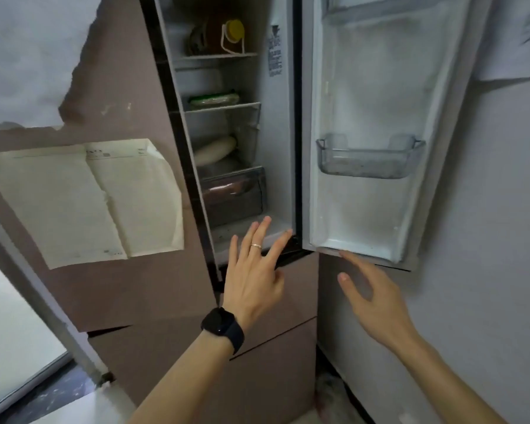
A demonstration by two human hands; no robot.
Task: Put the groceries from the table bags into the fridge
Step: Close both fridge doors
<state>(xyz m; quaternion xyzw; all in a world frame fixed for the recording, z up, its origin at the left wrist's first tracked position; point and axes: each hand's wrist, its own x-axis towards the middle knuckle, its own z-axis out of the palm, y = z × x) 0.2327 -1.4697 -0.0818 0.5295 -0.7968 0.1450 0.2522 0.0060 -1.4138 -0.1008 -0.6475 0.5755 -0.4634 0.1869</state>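
The fridge stands in front of me with its right upper door swung open. My left hand, wearing a ring and a dark watch, is open with fingers spread in front of the bottom of the open compartment. My right hand is open too, its fingertips just under the lower edge of the open door. Inside are a brown jug with a yellow cap, a green flat pack, a pale long vegetable and a clear drawer. No bags are in view.
The left fridge door is shut and carries a taped paper sheet. A clear bin hangs on the open door. Drawer fronts sit below. A grey wall is at the right, a window at the lower left.
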